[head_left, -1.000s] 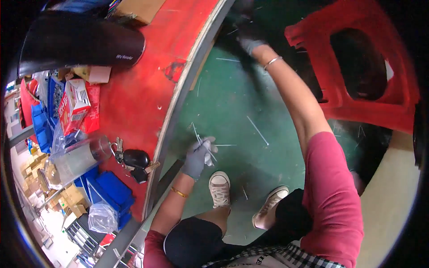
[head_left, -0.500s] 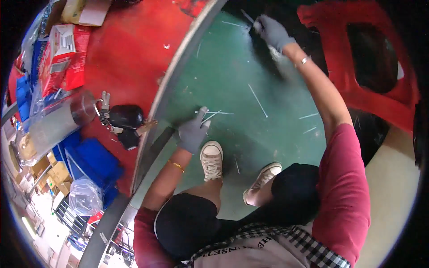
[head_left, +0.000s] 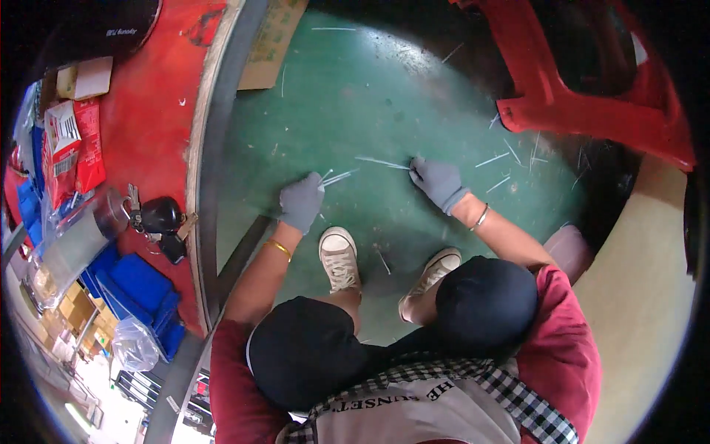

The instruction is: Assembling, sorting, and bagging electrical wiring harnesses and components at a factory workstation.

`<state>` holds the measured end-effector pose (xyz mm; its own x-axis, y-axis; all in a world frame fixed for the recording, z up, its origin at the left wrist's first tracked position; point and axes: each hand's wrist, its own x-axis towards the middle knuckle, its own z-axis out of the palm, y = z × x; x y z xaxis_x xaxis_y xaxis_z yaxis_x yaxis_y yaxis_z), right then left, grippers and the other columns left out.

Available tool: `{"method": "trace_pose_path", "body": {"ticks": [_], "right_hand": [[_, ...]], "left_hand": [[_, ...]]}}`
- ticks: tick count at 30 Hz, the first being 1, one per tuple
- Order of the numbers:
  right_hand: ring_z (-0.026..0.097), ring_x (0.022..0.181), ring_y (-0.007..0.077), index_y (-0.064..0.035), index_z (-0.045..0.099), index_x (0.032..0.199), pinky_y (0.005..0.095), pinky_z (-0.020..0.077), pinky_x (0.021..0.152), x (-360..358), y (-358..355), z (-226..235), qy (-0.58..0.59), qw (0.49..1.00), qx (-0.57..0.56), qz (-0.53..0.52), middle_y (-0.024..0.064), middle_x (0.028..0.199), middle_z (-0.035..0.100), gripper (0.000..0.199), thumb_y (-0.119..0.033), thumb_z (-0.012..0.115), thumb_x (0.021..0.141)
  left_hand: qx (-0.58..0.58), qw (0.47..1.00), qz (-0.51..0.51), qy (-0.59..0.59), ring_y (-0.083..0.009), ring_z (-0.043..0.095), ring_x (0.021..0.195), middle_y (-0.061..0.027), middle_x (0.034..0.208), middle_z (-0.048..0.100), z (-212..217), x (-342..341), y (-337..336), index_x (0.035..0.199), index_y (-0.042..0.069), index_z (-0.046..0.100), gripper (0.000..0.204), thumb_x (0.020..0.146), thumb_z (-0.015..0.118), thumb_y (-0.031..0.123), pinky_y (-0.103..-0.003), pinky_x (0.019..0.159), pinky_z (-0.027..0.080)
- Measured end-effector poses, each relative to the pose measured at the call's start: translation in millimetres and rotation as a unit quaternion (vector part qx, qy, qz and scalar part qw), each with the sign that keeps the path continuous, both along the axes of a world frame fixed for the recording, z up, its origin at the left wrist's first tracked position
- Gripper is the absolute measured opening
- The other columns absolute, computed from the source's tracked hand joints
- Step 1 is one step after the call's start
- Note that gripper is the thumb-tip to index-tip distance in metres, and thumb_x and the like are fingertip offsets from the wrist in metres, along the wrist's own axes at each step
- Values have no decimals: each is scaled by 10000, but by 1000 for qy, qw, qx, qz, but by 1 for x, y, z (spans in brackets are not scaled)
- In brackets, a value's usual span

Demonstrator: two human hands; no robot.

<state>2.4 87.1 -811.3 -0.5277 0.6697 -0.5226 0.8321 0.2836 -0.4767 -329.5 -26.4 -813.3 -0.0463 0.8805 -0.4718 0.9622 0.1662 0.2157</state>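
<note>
My left hand (head_left: 301, 203), in a grey glove, is closed around a small bunch of thin white cable ties (head_left: 339, 177) that stick out to the right from its fingertips. Opposite it, my gloved right hand (head_left: 440, 183) pinches the end of a single white cable tie (head_left: 381, 161). That tie points left toward the bunch, with a gap between the two hands. Both hands are low over the green floor (head_left: 384, 111), just beyond my shoes. More loose ties lie scattered there, among them one white tie (head_left: 492, 160) right of my right hand.
A red-topped table (head_left: 159, 133) runs along the left, with keys (head_left: 159, 218), a clear plastic cylinder (head_left: 74, 240) and red packages (head_left: 89, 144) on it. A red chair (head_left: 532, 81) stands at the far right. A cardboard piece (head_left: 270, 48) lies beyond the table edge.
My right hand has come back from the far floor toward my left hand, bringing a cable tie. My left hand keeps its ties. The view has shifted, revealing the cardboard.
</note>
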Motion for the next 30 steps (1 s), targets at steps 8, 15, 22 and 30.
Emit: {"method": "trace_pose_path", "body": {"ticks": [8, 15, 22, 30], "right_hand": [[644, 563, 149, -82, 715, 920, 332, 519, 563, -14, 3, 34, 146, 906, -320, -234, 49, 755, 717, 246, -327, 702, 936], [597, 612, 65, -66, 712, 975, 233, 488, 547, -88, -36, 41, 225, 821, -464, -246, 11, 811, 704, 229, -294, 704, 988], [705, 750, 214, -69, 702, 1035, 380, 544, 604, -139, -13, 17, 301, 951, -69, 1, 81, 904, 715, 248, -307, 664, 977], [714, 853, 353, -88, 693, 1070, 508, 546, 724, -145, -18, -10, 96, 956, 101, 258, 138, 942, 712, 182, -170, 555, 984]], "left_hand": [[-154, 776, 434, -431, -72, 529, 584, 34, 739, 574, 43, 36, 25, 1155, 124, 711, 235, 975, 718, 276, -268, 475, 429], [-168, 693, 487, -505, -44, 494, 604, 52, 758, 566, 52, 60, -7, 1231, 93, 695, 281, 1065, 589, 292, -215, 524, 418], [-44, 705, 568, -422, -63, 560, 687, 32, 837, 618, 50, -1, -25, 1111, 71, 710, 293, 1051, 605, 338, -247, 564, 503], [3, 744, 525, -414, -162, 698, 932, -77, 1040, 721, 57, -6, -27, 1111, 17, 675, 355, 1066, 570, 353, -326, 894, 565]]}}
